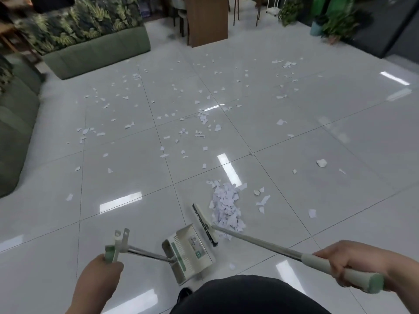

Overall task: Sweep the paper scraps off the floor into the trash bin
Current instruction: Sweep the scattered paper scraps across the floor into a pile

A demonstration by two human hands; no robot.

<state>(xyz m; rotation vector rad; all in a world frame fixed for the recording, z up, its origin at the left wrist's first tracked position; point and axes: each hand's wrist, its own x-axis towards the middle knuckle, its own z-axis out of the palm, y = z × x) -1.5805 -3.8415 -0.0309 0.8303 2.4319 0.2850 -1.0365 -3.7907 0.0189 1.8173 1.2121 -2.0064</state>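
Note:
White paper scraps (181,132) lie scattered over the glossy grey tile floor. A dense pile of scraps (226,206) sits just right of the broom head (204,224), whose dark bristles face the dustpan. My right hand (353,261) grips the broom's pale green handle near its end. The cream dustpan (189,251) stands on the floor just left of the broom head. My left hand (106,270) holds the green grip of the dustpan's upright handle. No trash bin is in view.
A green sofa (97,53) with leaf-print cushions runs along the back left, and another sofa section (15,132) borders the left edge. A wooden panel (207,19), chair legs and potted plants (337,23) stand at the back. My dark clothing fills the bottom centre.

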